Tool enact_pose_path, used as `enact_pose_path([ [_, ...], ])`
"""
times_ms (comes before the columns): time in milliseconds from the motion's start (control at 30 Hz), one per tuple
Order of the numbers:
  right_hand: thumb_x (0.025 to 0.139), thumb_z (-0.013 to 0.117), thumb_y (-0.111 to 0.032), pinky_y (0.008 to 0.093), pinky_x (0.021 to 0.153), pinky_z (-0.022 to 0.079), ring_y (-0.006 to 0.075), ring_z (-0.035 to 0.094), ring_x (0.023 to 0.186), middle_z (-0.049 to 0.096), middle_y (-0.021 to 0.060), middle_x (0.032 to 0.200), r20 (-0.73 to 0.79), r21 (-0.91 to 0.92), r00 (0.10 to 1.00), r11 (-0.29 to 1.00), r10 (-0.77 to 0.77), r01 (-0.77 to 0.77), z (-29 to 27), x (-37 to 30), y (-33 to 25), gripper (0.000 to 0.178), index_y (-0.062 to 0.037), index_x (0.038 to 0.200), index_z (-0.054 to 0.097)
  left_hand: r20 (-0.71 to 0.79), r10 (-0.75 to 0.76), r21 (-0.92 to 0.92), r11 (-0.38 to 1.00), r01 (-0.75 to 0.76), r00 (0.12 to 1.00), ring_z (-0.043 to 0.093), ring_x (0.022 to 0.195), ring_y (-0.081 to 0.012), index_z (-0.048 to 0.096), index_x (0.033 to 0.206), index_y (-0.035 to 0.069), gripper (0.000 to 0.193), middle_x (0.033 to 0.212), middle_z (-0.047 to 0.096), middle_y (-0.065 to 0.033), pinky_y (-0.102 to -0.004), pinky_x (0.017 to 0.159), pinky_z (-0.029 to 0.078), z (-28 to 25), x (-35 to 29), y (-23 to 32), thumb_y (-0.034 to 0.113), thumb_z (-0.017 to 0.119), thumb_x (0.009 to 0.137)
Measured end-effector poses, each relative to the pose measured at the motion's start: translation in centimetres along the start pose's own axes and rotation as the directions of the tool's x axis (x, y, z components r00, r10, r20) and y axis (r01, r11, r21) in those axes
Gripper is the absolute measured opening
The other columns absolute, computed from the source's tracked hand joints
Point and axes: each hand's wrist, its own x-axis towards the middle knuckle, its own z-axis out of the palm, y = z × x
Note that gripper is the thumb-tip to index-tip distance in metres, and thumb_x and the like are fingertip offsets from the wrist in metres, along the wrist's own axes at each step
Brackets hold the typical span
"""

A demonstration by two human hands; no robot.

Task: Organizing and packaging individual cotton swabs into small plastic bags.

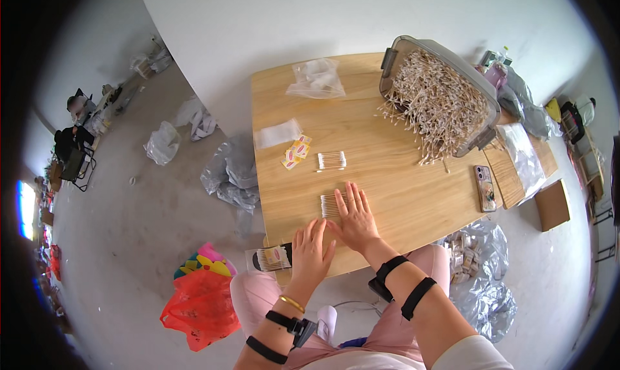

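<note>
Half-covering swabs (330,206); right hand (356,225) flat, fingers straight; left hand (310,257) arched, thumb parted, seemingly empty.

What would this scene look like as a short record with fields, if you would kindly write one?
Left hand: fingers extended, close to the near swab row; contact unclear
Right hand: spread over the right part of that row
Second row: swabs lying farther up the table
Bulk supply: tipped gray bin, loose swabs spilling out
Cards: yellow-and-white cards left of the second row
Packed item: swab pack at the table's near left corner
Phone: patterned phone near the right edge
</note>
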Motion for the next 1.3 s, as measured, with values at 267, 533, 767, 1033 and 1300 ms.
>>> enact_pose_path([
  [267,0.099,0.049,-0.057,0.0494,0.128,0.008,0.0376,0.007,0.157,0.014,0.0271,0.166,0.034,-0.012,0.999,1.000,0.013,-0.013,-0.5,0.0,0.2,0.088,-0.0022,0.161,0.020,0.068,-0.027,0.226,0.974,0.011,0.997,0.051,0.126,-0.0362,0.050,0.145,0.004,0.060,0.146,0.049,-0.0173,-0.0533,0.114,0.034,1.2,1.1,-0.3,0.043,0.055,0.100],
  [533,0.098,0.052,-0.056,0.0491,0.128,0.009,0.0368,0.008,0.157,0.014,0.0265,0.167,0.009,0.017,1.000,1.000,0.020,-0.020,-0.3,-0.2,0.2,0.089,-0.0022,0.161,0.020,-0.032,-0.059,0.187,0.980,0.064,0.998,0.048,0.124,-0.0385,0.048,0.145,0.001,0.059,0.146,0.048,-0.0182,-0.0521,0.109,0.033,2.1,1.5,0.0,0.038,0.057,0.099],
  [767,0.098,0.051,-0.056,0.0489,0.128,0.009,0.0363,0.008,0.157,0.013,0.0259,0.167,0.016,-0.003,0.999,0.999,0.032,-0.032,-0.1,0.0,0.2,0.089,-0.0027,0.161,0.020,-0.045,-0.054,0.202,0.977,0.062,0.997,0.043,0.127,-0.0400,0.048,0.146,0.000,0.060,0.148,0.045,-0.0179,-0.0530,0.111,0.030,2.9,1.6,-0.3,0.040,0.054,0.101],
  [1033,0.098,0.049,-0.057,0.0478,0.128,0.008,0.0356,0.007,0.158,0.012,0.0247,0.168,0.042,0.002,0.998,0.999,0.049,-0.050,-0.5,0.1,0.1,0.088,-0.0037,0.161,0.020,-0.043,-0.091,0.157,0.983,0.097,0.995,0.034,0.142,-0.0376,0.039,0.152,-0.002,0.066,0.154,0.039,-0.0181,-0.0549,0.119,0.020,3.6,1.9,-0.2,0.044,0.046,0.104],
  [1300,0.099,0.049,-0.057,0.0476,0.128,0.008,0.0359,0.008,0.157,0.012,0.0252,0.168,0.044,-0.035,0.997,0.998,0.055,-0.053,-0.3,0.0,0.3,0.087,-0.0039,0.161,0.021,-0.007,-0.087,0.226,0.970,0.086,0.996,0.028,0.148,-0.0365,0.037,0.152,-0.002,0.068,0.157,0.035,-0.0176,-0.0569,0.122,0.015,4.0,2.1,-0.3,0.047,0.043,0.105],
])
